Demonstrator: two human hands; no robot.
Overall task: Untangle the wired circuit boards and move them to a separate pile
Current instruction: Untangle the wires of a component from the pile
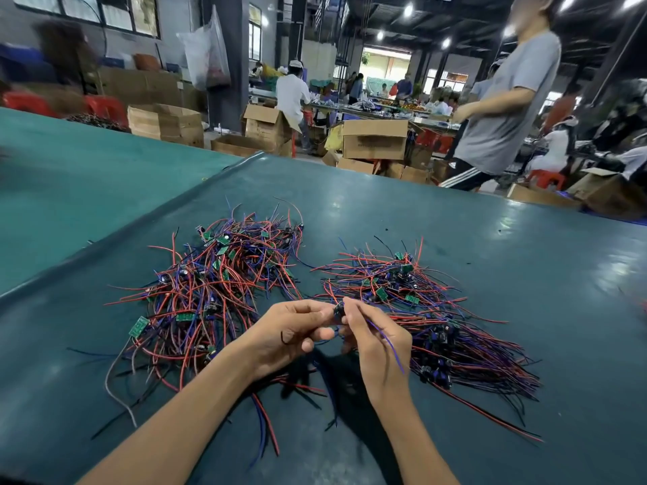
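Both hands meet at lower centre of frame, above the counter (525, 239).

- Left hand (294, 332): grip closed, thumb and curled fingers pinching a small dark board (338, 314) from its left side.
- Right hand (380, 348): grip closed too, fingertips pinching the same board from the right.
- A blue wire (388, 341) runs from the pinch, across the back of the right hand, toward lower right.
- Red and blue leads (266, 425) trail under the hands toward the bottom of frame. Probably this board's, but the join is hidden.

Tangled pile (210, 285): left of the hands, centre left, with wires going every way.

Sorted pile (448, 337): just right of the hands. Its wires lie roughly parallel, long axis slanting to lower right, with dark board ends toward the hands.

Judgement: the sorted pile is on the right hand's side and much nearer to it, so that hand suits the carry. The blue wire already points along that pile's lie. The trailing leads point away from it, toward bottom left, and may drag or snag as the board goes across.
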